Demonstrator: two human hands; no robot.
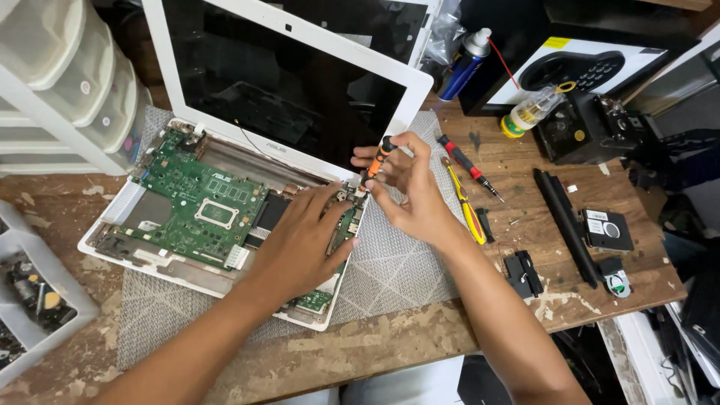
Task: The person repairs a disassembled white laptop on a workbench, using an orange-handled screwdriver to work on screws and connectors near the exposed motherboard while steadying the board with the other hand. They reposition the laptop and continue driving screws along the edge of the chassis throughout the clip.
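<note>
Holding the screwdriver (377,159) in my right hand (409,191), fingers clamped together round its orange-and-black handle. Its long axis is running nearly upright, tilted a little: black cap pointing up toward the screen, tip pointing down and slightly left into the right rear corner of the opened laptop base (150,259), next to the hinge. Tip itself is hidden behind my fingers, can't tell what it's touching.

My left hand (304,244) is lying flat, palm down, fingers spread apart on the right side of the green circuit board (199,206), gripping nothing, just pressing on it.

The laptop is white, bottom shell exposed, screen (277,82) dark and standing up behind. It's sitting on a grey woven mat (390,270) near the front-left of the wooden worktop (420,337).

Just right of my right hand, lying on the worktop: a yellow-handled tool (466,210) and a red-and-black screwdriver (469,166), both pointing roughly toward the front-right. Farther right: a long black strip (566,225) and small black parts (523,274). Blue spray can (465,64) is standing at the rear edge.
</note>
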